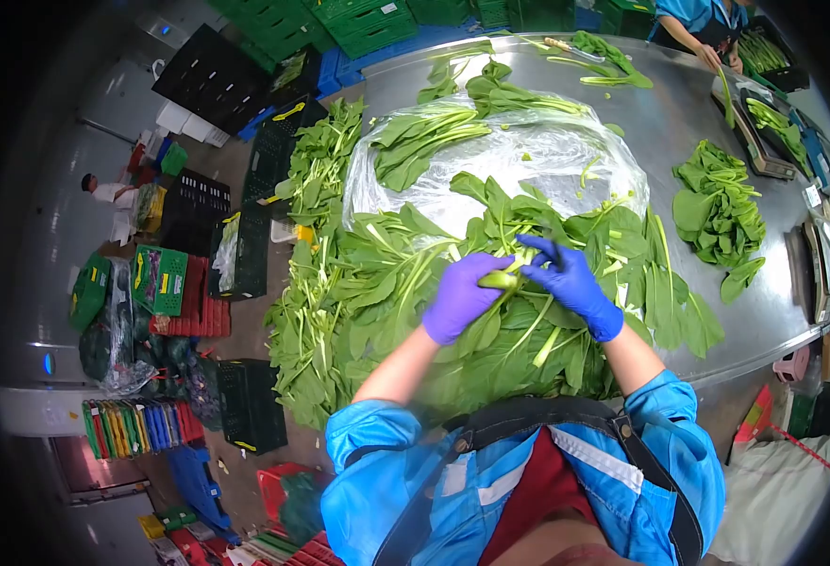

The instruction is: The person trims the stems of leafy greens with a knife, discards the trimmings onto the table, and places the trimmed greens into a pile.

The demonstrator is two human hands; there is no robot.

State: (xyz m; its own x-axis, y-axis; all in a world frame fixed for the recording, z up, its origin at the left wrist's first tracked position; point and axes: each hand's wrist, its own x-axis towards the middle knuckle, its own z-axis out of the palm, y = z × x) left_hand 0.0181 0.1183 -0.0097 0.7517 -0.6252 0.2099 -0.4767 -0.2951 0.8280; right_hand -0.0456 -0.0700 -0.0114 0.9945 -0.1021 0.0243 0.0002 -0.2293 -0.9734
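My left hand [464,294], in a purple glove, is closed around the pale base of a leafy green stalk [498,280]. Just right of it, my right hand [570,285], in a blue glove, has its fingers at the same stalk, thumb and fingers partly curled; whether it grips the stalk is unclear. A thick heap of leafy greens [377,283] lies under and around both hands. Beyond them, clear plastic sheeting [547,170] is spread on the metal table [660,123], with bunches of greens [429,137] on it.
A separate pile of greens [717,203] lies at the table's right. A co-worker's hands [720,58] are at the top right, beside a scale [759,132]. Dark crates [250,406] stand left of the table, green crates [358,24] behind it. Another person [108,191] is far left.
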